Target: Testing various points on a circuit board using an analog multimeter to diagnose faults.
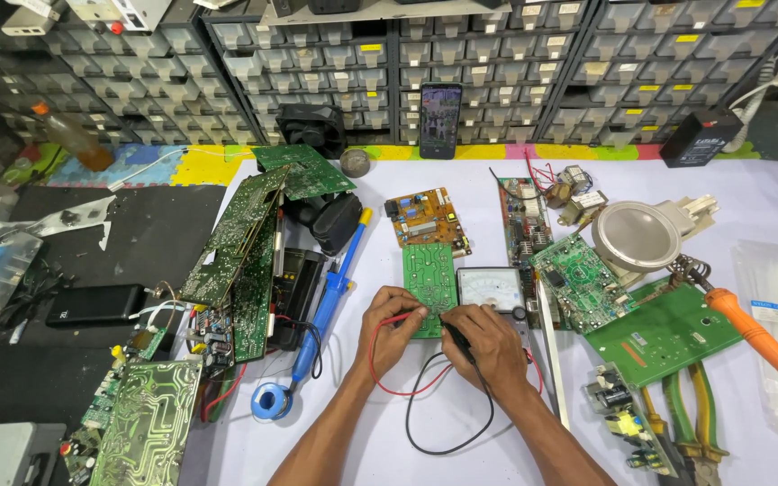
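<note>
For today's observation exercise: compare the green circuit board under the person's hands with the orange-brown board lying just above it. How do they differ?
The green circuit board shows its flat solder side with pale traces; the orange-brown board lies component side up, with parts standing on it. The left hand and right hand hold probes to the green board, while the orange-brown board lies untouched. The green one sits square to the person, the orange-brown one is skewed. Both are small rectangles flat on the white table.

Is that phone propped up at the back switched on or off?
On. The phone stands upright against the drawer cabinets, and its screen is lit with a colourful picture rather than dark.
</note>
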